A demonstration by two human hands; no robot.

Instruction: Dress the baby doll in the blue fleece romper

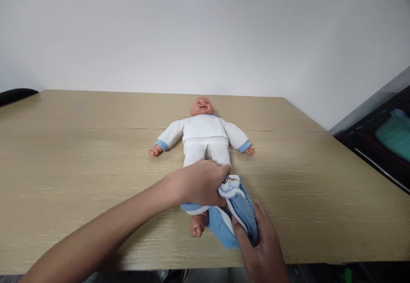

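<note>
A baby doll [205,135] in a white top and white trousers with blue cuffs lies on its back on the wooden table [80,154], head away from me. My left hand [200,182] is closed over the doll's lower legs and pinches the top edge of a blue and white bootie [238,208]. From below, my right hand [261,244] grips the same bootie around the doll's right-side foot. The other foot [197,225] is bare and pokes out under my left hand.
A plain white wall [160,39] stands behind the table. At the right, past the table's edge, a dark shelf or bin [378,142] holds a teal cloth [393,135]. A dark chair back [16,95] shows at the far left.
</note>
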